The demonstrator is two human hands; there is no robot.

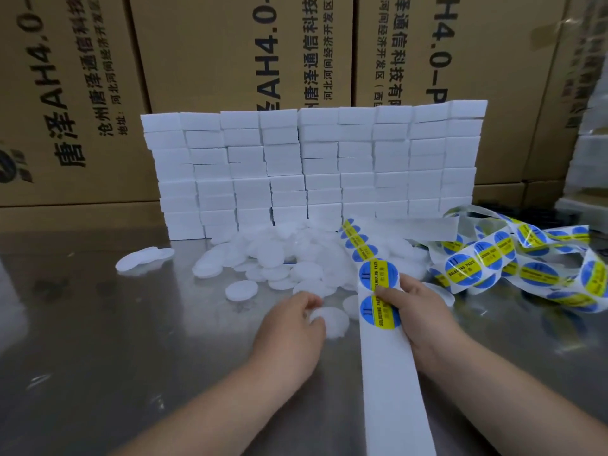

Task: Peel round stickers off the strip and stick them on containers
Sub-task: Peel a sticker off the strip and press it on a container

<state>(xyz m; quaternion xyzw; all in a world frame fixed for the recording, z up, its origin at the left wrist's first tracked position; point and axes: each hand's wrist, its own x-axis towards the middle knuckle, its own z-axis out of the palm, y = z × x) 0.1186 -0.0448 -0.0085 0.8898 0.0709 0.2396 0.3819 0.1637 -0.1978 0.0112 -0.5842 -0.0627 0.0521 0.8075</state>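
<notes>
My right hand [418, 311] grips the white backing strip [391, 373], thumb lying between two round blue-and-yellow stickers [378, 274]. The bare end of the strip runs down toward me. My left hand [292, 327] has its fingers curled on a round white lid [332, 319] lying on the steel table. A heap of more white round lids [279, 255] spreads behind both hands. The rest of the sticker strip [526, 261] lies tangled at the right.
A wall of stacked white boxes [312, 166] stands behind the lids. Brown cartons [214, 54] with printed text close off the back. The steel table [98, 340] reflects light on the left. A few lids [141, 258] lie apart at the left.
</notes>
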